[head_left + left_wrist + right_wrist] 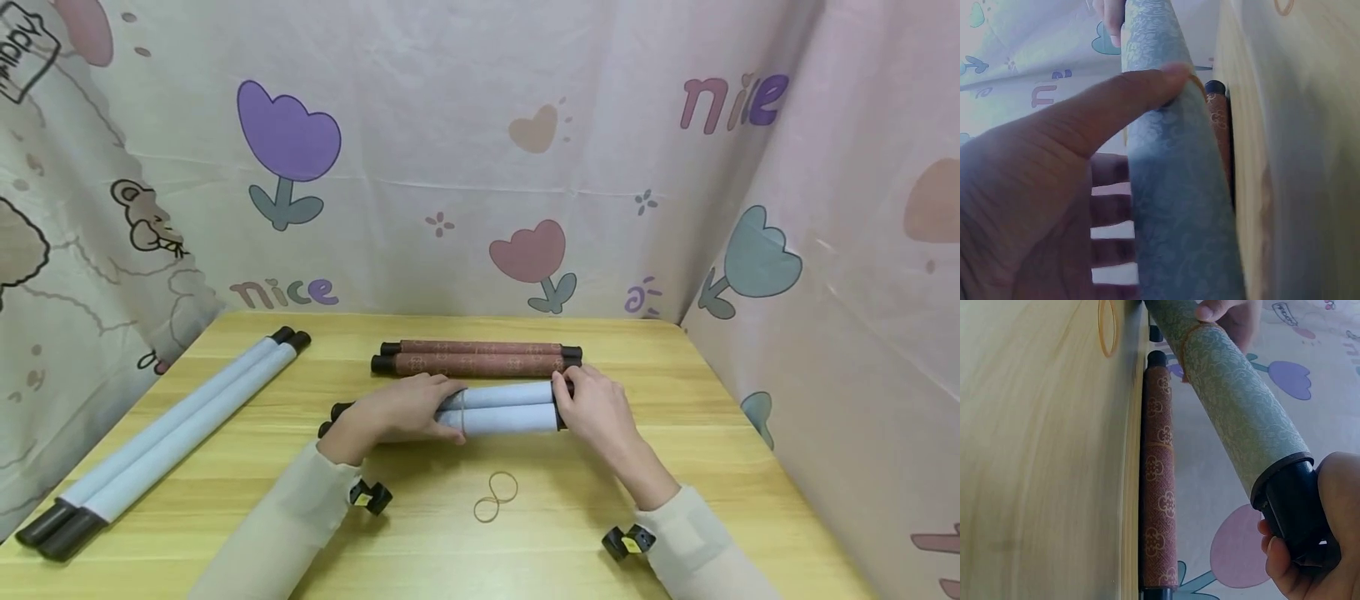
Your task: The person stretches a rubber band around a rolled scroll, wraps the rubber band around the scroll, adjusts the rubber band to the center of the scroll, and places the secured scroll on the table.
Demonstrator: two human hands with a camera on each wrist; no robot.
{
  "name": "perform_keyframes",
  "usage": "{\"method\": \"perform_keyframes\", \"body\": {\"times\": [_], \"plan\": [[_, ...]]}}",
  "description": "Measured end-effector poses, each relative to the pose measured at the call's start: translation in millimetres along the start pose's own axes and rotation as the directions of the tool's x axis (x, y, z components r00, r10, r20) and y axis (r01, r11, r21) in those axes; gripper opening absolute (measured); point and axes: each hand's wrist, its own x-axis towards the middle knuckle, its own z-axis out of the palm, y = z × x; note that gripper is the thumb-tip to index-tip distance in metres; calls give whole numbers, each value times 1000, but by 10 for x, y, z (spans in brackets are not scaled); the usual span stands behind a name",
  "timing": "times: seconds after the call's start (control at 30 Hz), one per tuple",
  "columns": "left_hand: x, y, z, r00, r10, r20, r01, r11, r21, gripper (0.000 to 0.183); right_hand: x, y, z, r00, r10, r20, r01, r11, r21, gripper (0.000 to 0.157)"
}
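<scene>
A pale blue patterned scroll [513,417], rolled on two rods with black ends, is held just above the table. My left hand [401,406] grips its left part, with the thumb [1141,87] along one side and the fingers round the other in the left wrist view. Close to that thumb a rubber band [1186,347] circles the scroll. At the other end, my right hand [603,412] holds a black rod end [1297,506], its fingers curled round it. Nearer the front, a loose rubber band [495,497] lies on the table, twisted into a figure eight.
Behind the held scroll lies a dark red patterned scroll [480,364] with black ends and a band round its middle. A longer light blue scroll [195,417] lies slanting along the table's left side. A printed curtain [420,125] hangs behind the wooden table [675,467].
</scene>
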Motion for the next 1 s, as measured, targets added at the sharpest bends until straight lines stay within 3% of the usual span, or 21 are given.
{"method": "perform_keyframes", "body": {"times": [0.2,0.47,0.8,1.0], "plan": [[79,72,96,995,77,-61,-75,997,30,92,-9,5,0,1000,11,6,-11,1000,11,38],[69,98,50,998,39,-59,-37,999,28,84,23,35,-25,1000,10,5,-10,1000,1,39],[30,-55,36,996,43,-75,-43,999,8,80,32,76,-69,1000,24,11,-23,1000,-9,38],[57,-23,72,988,101,-118,-100,995,13,87,28,73,-76,1000,14,-13,-14,1000,-7,36]]}}
